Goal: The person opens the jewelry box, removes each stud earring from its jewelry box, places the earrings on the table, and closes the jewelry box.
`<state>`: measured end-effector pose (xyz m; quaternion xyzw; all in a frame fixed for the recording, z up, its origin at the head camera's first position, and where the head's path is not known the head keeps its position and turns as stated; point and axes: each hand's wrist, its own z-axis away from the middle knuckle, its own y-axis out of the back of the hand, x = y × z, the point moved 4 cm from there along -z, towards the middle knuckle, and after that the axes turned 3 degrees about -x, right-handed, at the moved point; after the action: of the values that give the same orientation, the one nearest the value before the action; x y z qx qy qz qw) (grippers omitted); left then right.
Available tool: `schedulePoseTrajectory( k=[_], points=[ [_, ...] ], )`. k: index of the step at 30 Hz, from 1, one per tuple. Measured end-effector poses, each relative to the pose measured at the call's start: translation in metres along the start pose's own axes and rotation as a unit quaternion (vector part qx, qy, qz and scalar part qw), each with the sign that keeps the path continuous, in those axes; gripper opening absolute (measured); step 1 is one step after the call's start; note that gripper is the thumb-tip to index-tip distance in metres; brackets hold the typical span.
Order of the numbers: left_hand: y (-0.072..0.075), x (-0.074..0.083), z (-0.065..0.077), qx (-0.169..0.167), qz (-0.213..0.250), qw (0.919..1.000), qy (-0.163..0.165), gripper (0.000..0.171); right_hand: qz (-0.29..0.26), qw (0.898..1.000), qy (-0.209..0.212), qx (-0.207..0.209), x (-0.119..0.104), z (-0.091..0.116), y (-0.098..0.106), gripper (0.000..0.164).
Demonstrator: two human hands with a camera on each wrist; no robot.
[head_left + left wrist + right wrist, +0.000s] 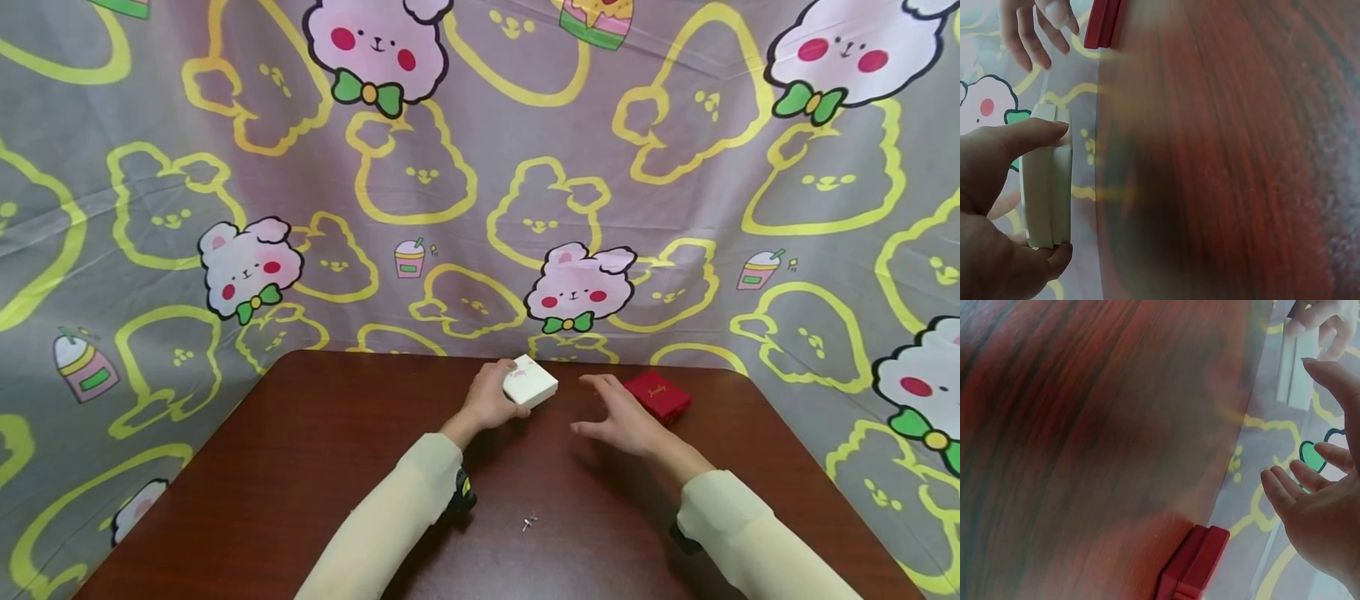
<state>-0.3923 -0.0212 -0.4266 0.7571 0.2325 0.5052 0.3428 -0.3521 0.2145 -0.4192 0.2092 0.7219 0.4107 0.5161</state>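
Note:
My left hand [491,398] grips a small white lidded box [531,383] near the back of the table. In the left wrist view, the thumb and fingers clasp opposite sides of the white box [1047,181], and its lid seam shows. To the right, my right hand [622,417] hangs over the table with thumb and fingers spread, holding nothing. Just beyond that hand sits a red box [660,395] with gold lettering. A pair of tiny silvery pieces [529,523], perhaps earrings, lies nearer the front; their exact kind is too small to tell.
The dark brown wooden table [300,483] has rounded back corners. Behind it and along both sides hangs a grey curtain [465,233] printed with cartoon rabbits and yellow outlines. Dark wrist devices [463,492] sit under the cream sleeves.

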Motion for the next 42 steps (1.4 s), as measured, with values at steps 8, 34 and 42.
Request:
schedulePoseTrajectory(
  k=[8, 34, 42],
  points=[
    [0.004, 0.014, 0.010, -0.011, 0.012, 0.9995, -0.027, 0.081, -0.002, 1.000, 0.024, 0.002, -0.010, -0.004, -0.003, 0.084],
    [0.000, 0.027, 0.028, -0.079, 0.018, 0.9949, -0.059, 0.081, 0.008, 0.996, 0.092, 0.008, -0.028, -0.010, -0.017, 0.071],
    [0.001, 0.026, 0.031, -0.097, 0.017, 0.9928, -0.068, 0.079, 0.011, 0.995, 0.102, 0.001, -0.031, -0.009, -0.017, 0.074]
  ],
)
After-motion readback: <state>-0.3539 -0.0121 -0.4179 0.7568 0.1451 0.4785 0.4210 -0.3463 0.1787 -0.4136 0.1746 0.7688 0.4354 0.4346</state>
